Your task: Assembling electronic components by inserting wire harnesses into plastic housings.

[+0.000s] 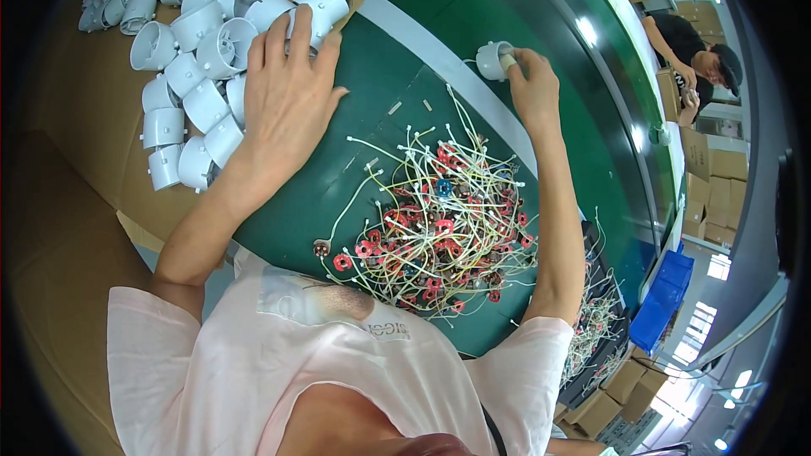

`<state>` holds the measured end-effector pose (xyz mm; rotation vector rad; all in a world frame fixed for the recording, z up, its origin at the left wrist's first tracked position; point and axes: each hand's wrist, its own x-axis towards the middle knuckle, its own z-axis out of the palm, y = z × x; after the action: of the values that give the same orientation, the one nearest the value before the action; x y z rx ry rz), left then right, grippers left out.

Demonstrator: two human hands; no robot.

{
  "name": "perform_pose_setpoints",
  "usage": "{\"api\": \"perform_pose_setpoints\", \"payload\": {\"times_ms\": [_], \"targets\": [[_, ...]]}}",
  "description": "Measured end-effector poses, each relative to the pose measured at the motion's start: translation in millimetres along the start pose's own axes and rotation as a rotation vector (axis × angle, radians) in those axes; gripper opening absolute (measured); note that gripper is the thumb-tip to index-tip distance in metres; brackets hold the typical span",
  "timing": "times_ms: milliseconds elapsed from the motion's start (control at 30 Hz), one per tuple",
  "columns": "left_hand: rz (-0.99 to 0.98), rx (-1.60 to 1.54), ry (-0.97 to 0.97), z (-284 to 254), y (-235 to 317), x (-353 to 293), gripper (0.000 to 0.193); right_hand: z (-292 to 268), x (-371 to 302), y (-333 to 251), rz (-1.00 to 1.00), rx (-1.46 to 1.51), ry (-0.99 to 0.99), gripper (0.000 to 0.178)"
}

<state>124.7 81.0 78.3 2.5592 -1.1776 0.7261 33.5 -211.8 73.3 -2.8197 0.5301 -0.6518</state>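
Observation:
In a cardboard box at the upper left lie many white plastic cylindrical housings [199, 25] with small pegs on their sides. My left hand [287, 110] rests over them, fingers spread and stretched out, its fingertips at a housing [323, 4] by the box's edge. Off to the right, over the green work surface, my right hand [534, 89] pinches the rim of a single white housing [490, 61]; a short pale wire end sticks out beside it. Between my arms spreads a tangled heap of small motors [443, 236] with red and dark round ends and thin white and yellow wires.
The green surface [380, 59] carries a white stripe [473, 101]. A cardboard box [59, 228] borders my left side. More wired parts fill a black tray [596, 321] at right, near a blue bin [663, 300]. Beyond, a person in dark clothes [697, 67] works by cartons [722, 190].

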Motion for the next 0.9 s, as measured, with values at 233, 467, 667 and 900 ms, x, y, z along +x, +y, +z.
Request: {"api": "perform_pose_setpoints", "payload": {"times_ms": [233,467,667,900], "targets": [[-0.077,-0.075,-0.061,5,-9,-4,0.05,-55,-57,-96,-0.249,0.248,-0.469,0.016],[0.167,-0.205,-0.173,2,18,-18,0.04,-38,-60,-99,-0.455,-0.197,-0.698,0.016],[0.247,-0.615,-0.252,-4,30,-28,0.032,-31,-49,-93,-0.468,-0.299,-0.8,0.014],[0.229,-0.639,-0.333,-7,26,-30,0.045,-71,-50,-97,-0.213,0.393,-0.618,0.024]]}}
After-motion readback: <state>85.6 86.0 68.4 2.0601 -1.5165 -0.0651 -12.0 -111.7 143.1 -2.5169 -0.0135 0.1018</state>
